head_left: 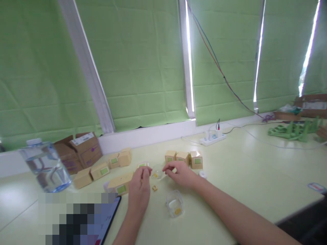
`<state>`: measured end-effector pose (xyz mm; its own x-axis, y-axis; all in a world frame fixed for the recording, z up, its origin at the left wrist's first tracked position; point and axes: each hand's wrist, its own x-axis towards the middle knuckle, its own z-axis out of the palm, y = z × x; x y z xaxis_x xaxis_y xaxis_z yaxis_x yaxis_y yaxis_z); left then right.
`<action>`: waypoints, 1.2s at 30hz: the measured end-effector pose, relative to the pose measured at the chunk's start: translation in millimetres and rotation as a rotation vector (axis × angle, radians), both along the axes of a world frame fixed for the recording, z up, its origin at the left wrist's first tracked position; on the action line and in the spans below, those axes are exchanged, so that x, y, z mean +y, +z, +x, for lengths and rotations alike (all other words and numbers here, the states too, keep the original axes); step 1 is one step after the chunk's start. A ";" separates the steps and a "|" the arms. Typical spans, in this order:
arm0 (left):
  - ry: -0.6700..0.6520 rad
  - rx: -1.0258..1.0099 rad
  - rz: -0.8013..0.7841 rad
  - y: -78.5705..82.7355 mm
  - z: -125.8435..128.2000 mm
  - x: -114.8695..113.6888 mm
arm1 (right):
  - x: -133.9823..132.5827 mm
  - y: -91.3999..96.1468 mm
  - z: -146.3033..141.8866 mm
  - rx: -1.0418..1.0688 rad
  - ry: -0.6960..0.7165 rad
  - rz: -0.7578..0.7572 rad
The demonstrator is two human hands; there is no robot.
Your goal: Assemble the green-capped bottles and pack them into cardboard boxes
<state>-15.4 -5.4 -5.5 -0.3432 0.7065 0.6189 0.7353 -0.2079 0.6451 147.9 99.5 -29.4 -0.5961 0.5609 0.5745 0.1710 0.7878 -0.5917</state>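
Note:
Between my two hands is a small clear plastic piece with yellow bits on or in it; its exact kind is too blurred to tell. My left hand has its fingers pinched at the piece's left edge. At the opposite edge, my right hand curls with thumb and forefinger close together. Just below them a small golden-yellow part lies on the table. Nearer to me stands a clear plastic box with a yellow item at its bottom. A small white round object sits beside my right wrist.
Small tan boxes with green labels stand behind my hands and to the left. Farther left are a large water bottle, a cardboard carton and a tablet. A power strip and green parts lie toward the back right.

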 end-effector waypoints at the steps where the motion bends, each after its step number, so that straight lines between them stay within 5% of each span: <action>1: 0.027 -0.024 0.009 1.0 -3.0 0.8 | 2.2 -0.7 0.4 -0.005 -0.005 -0.021; 19: 0.068 0.056 -0.051 -1.7 -12.3 5.4 | -5.6 -0.5 -14.4 -0.328 0.150 0.061; 36: -0.121 0.318 -0.080 -8.2 7.5 -1.4 | -6.6 10.9 1.6 0.000 0.081 -0.129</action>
